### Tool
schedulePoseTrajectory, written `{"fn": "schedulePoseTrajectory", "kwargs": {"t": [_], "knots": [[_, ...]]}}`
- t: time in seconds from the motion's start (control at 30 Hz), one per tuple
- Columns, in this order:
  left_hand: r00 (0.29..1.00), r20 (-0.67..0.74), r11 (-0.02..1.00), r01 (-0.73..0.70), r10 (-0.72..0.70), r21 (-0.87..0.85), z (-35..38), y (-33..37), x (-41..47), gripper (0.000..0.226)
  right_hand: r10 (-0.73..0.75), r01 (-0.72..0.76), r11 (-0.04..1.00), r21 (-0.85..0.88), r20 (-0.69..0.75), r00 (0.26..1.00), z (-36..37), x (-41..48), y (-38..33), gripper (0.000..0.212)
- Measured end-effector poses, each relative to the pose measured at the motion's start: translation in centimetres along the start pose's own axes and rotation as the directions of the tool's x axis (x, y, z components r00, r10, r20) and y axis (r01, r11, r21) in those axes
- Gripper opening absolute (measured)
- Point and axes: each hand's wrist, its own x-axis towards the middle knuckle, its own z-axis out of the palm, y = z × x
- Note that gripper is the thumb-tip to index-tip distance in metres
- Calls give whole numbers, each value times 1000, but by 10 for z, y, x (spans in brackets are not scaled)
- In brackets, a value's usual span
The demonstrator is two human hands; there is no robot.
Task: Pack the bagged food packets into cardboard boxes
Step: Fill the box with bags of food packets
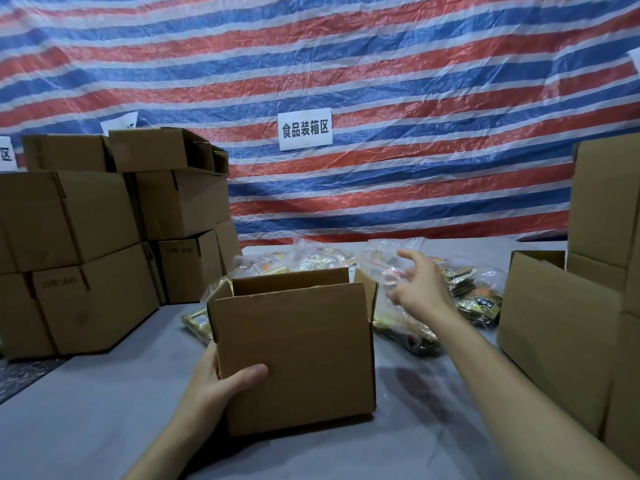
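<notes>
Left hand (221, 386), at 7 o'clock, grips the near-left corner of the open cardboard box (298, 351), w/ thumb on the front wall and fingers round the side. The box stands upright at centre of the grey bench (104, 427), flaps up. Right hand (420, 285), at 2 o'clock from the box, is open w/ fingers spread over the clear bags of food packets (478, 292); touching or not, cannot tell. Stacked boxes (86, 237) at 9 o'clock, more boxes (561, 341) at 3 o'clock.
</notes>
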Motion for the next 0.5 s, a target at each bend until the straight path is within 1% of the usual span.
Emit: {"fn": "schedulePoseTrajectory", "kwargs": {"t": [0.03, 0.07, 0.1, 0.13, 0.17, 0.27, 0.33, 0.37, 0.43, 0.5], "knots": [[1000, 3, 1000, 1, -1, 0, 0, 0, 0, 85, 106, -106, 994, -7, 13, 994, -1, 1, 2, 72], [1000, 8, 1000, 4, -4, 2, 0, 1, 0, 84, 198, -197, 980, -18, 38, 980, -3, 2, 4, 62], [1000, 15, 1000, 7, -7, 2, 1, 1, -1, 83, 260, -258, 966, -36, 71, 963, -6, 2, 6, 44], [1000, 23, 1000, 9, -9, 0, 1, 1, -1, 81, 294, -290, 956, -51, 97, 951, -9, 2, 7, 26], [999, 31, 1000, 11, -11, -1, 1, 2, -2, 80, 301, -297, 954, -49, 109, 947, -11, 2, 7, 16], [998, 52, 1000, 18, -18, 1, 4, 3, -3, 83, 261, -263, 964, 32, 70, 963, -16, 5, 1, 14], [998, 58, 1000, 22, -22, 2, 5, 3, -3, 83, 203, -201, 978, 57, -25, 979, -17, 7, -9, 19], [998, 62, 1000, 20, -20, 2, 5, 4, -4, 82, 168, -164, 985, 58, -85, 982, -18, 8, -13, 25], [997, 71, 1000, 21, -22, 4, 5, 4, -4, 82, 125, -110, 990, 91, -188, 974, -18, 8, -20, 35], [997, 73, 1000, 26, -26, -1, 6, 5, -5, 82, 118, -84, 986, 142, -250, 961, -21, 7, -24, 37]]}}
